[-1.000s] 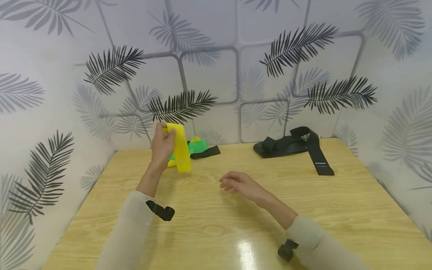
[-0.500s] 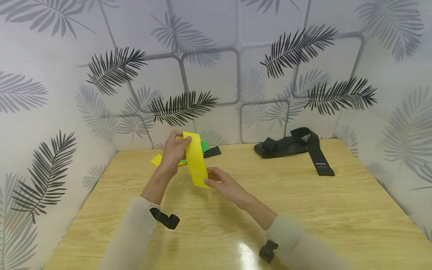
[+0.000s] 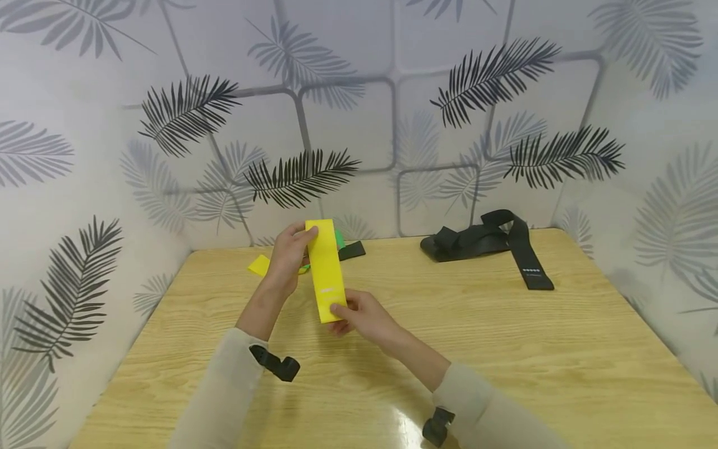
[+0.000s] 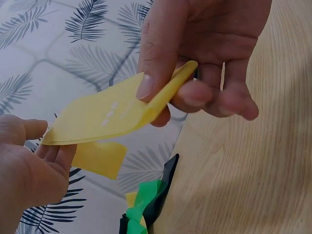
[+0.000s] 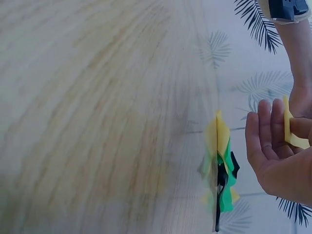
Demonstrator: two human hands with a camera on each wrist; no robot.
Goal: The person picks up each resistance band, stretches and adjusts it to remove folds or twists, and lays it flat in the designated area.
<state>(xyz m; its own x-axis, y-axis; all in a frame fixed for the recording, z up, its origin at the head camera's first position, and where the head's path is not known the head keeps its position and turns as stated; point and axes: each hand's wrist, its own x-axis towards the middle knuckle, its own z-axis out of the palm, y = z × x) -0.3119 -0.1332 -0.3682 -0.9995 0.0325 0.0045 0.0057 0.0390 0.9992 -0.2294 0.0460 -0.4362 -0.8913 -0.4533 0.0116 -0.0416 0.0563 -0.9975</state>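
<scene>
A yellow flat resistance band (image 3: 326, 265) with small pale print near its lower end is held upright above the table. My left hand (image 3: 286, 259) pinches the upper end, thumb in front. Lower down, my right hand (image 3: 367, 321) grips the other end, its thumb (image 4: 148, 83) pressed on the band's face in the left wrist view. That view shows the band as folded layers stretched between both hands. Behind the left hand lies a pile of bands: a green band (image 4: 147, 192), a black band (image 3: 352, 251) and a yellow one (image 3: 259, 265), partly hidden.
On the table's back right lies a heap of black bands (image 3: 468, 242), one end (image 3: 535, 274) bent down toward the front. The wooden table (image 3: 505, 337) meets a leaf-patterned wall (image 3: 359, 137) at the back. A small camera sits on each wrist.
My right hand has come left and taken hold of the yellow band's lower end. My left hand has shifted right and slightly down with the band, which now hangs straighter.
</scene>
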